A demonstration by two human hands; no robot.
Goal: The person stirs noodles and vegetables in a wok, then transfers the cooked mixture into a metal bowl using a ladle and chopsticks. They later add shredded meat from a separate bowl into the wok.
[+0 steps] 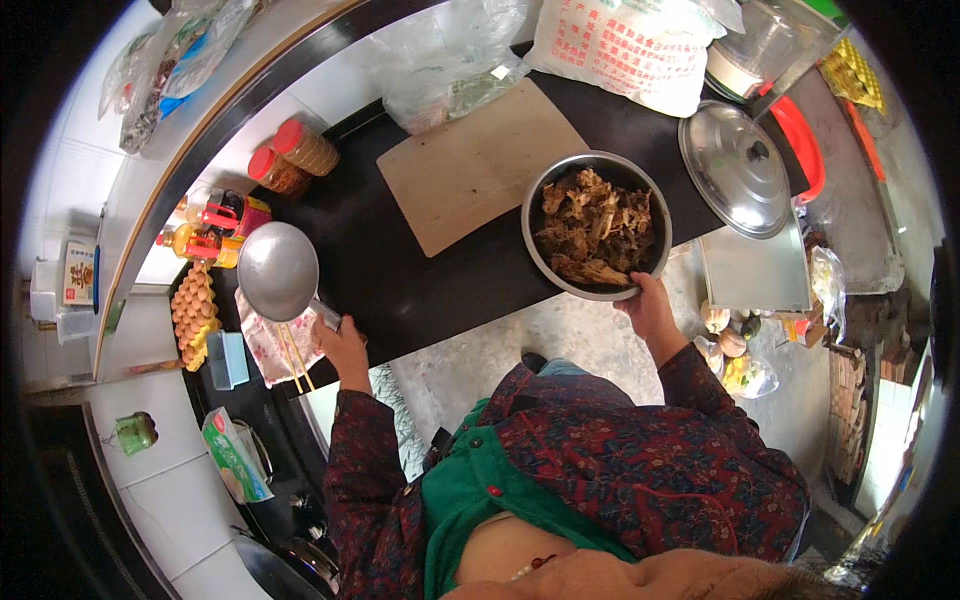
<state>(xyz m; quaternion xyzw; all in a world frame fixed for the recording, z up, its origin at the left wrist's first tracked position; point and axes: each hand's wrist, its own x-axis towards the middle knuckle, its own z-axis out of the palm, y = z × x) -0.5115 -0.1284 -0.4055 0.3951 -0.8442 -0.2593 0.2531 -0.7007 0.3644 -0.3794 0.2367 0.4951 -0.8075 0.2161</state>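
My left hand (343, 346) is closed around the handle of a grey metal ladle (278, 271), whose rounded underside faces up. Below it lie a patterned cloth (259, 341) and a pair of chopsticks (292, 358). With my right hand (646, 306) I grip the near rim of a round metal basin (531, 251) filled with browned, shredded-looking meat pieces (596, 225). The basin is at the counter's front edge, close to a flat sheet of brown cardboard (480, 169). Whether the basin rests on the counter or is lifted cannot be told.
On the black counter (420, 300) are red-lidded jars (289, 157), oil bottles (199, 244), a tray of eggs (196, 307) and a blue plastic container (227, 360). A metal lid (735, 169) and a white sack (626, 52) are at the back right. Vegetables (731, 343) lie lower right.
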